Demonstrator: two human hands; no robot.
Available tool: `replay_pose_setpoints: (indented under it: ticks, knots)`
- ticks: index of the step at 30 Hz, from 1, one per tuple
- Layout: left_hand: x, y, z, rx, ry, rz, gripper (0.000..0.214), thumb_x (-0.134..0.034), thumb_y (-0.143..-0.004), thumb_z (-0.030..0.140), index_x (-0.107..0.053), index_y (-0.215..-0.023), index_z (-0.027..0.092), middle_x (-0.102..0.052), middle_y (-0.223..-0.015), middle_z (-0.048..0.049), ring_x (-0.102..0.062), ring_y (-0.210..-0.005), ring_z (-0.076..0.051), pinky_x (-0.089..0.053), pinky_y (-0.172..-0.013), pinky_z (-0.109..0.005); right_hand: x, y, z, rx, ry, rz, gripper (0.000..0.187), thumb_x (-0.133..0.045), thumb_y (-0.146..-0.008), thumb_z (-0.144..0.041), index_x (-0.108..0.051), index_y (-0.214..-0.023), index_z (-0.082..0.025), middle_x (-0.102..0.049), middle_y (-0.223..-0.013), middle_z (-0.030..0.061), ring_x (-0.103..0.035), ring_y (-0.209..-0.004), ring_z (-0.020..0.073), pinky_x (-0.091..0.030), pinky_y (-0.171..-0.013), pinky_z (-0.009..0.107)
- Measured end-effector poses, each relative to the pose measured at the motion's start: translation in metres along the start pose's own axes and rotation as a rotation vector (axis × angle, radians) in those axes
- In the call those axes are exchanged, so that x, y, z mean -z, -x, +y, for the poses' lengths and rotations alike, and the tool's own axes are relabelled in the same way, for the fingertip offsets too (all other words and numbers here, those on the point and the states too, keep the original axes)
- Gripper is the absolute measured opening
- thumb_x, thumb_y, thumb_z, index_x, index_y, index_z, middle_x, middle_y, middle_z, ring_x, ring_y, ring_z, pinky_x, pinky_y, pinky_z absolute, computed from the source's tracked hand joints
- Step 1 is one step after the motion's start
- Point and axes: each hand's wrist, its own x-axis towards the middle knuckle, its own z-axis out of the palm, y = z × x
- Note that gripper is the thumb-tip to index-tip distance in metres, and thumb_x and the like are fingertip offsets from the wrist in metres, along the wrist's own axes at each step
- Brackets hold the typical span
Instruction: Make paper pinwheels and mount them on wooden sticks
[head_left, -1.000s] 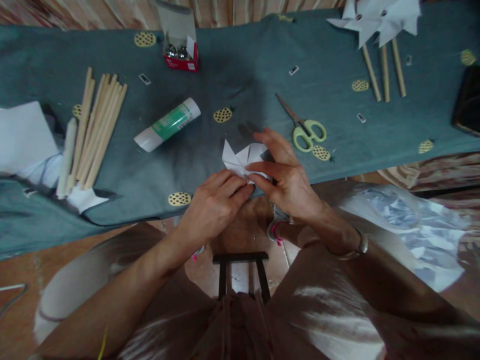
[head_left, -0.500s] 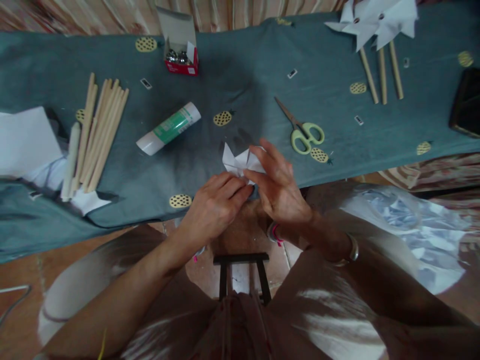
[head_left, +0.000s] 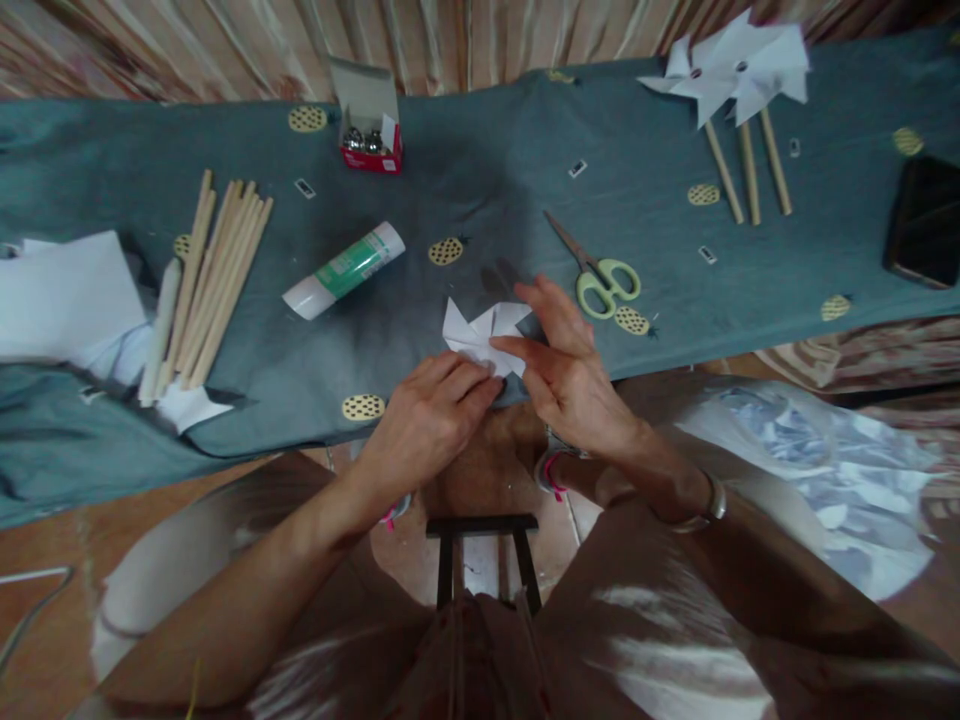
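Observation:
A small white paper pinwheel (head_left: 474, 338) with folded, pointed blades lies at the front edge of the cloth-covered table. My left hand (head_left: 431, 405) is closed on its lower left edge, thumb and fingers pinching the paper. From the right, my right hand (head_left: 574, 370) rests one fingertip on the pinwheel's middle; its other fingers are spread apart. The underside of the paper is hidden. Green-handled scissors (head_left: 596, 270) lie open just beyond my right hand. A glue stick (head_left: 349, 268) with a green label lies to the upper left of the pinwheel.
Several wooden sticks (head_left: 217, 280) and white paper sheets (head_left: 67, 295) lie at the left. A red box (head_left: 371, 155) of shiny metal pieces stands at the back. Finished pinwheels on sticks (head_left: 739, 75) and a dark phone (head_left: 926, 220) are at the right.
My right hand's fingers have opened away from the paper's right blades, leaving one fingertip on the middle. More of the pinwheel shows. My left hand keeps its pinch. The view has tilted slightly.

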Motion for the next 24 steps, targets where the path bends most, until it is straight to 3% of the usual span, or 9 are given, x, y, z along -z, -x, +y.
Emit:
replay_pose_setpoints:
  ticks: [4, 10, 19, 24]
  knots:
    - [0.000, 0.000, 0.000, -0.002, 0.007, 0.009, 0.017, -0.052, -0.096, 0.013, -0.067, -0.103, 0.009, -0.071, -0.097, -0.0096, -0.062, -0.090, -0.021, -0.055, -0.079, -0.034, -0.003, -0.001, -0.004, 0.006, 0.049, -0.030, 0.036, -0.048, -0.087, -0.012, -0.065, -0.112, -0.032, -0.044, -0.154, 0.0011, -0.023, -0.152, 0.0323, -0.030, -0.116, 0.063]
    - [-0.001, 0.000, 0.000, 0.010, 0.001, -0.003, 0.016, -0.053, -0.096, 0.014, -0.067, -0.103, 0.011, -0.070, -0.096, -0.0086, -0.063, -0.091, -0.022, -0.055, -0.079, -0.034, -0.014, -0.004, -0.008, 0.020, 0.077, 0.012, 0.027, -0.040, -0.094, -0.017, -0.065, -0.102, -0.025, -0.052, -0.147, 0.0113, -0.032, -0.148, 0.0335, -0.036, -0.111, 0.061]
    - [0.000, -0.001, 0.001, -0.001, -0.008, 0.027, 0.015, -0.055, -0.094, 0.011, -0.067, -0.102, 0.010, -0.071, -0.095, -0.0092, -0.063, -0.088, -0.022, -0.056, -0.077, -0.035, -0.005, 0.002, -0.001, 0.017, 0.016, 0.005, 0.040, -0.045, -0.086, -0.010, -0.067, -0.114, -0.028, -0.045, -0.153, 0.0049, -0.027, -0.150, 0.0298, -0.036, -0.113, 0.059]
    - [0.001, 0.000, 0.001, 0.001, -0.003, 0.000, 0.018, -0.051, -0.095, 0.012, -0.068, -0.103, 0.010, -0.071, -0.097, -0.0104, -0.064, -0.091, -0.022, -0.056, -0.078, -0.036, 0.001, 0.001, -0.002, -0.030, -0.052, 0.050, 0.042, -0.047, -0.090, -0.015, -0.062, -0.127, -0.026, -0.055, -0.145, 0.0083, -0.047, -0.139, 0.0258, -0.041, -0.114, 0.052]
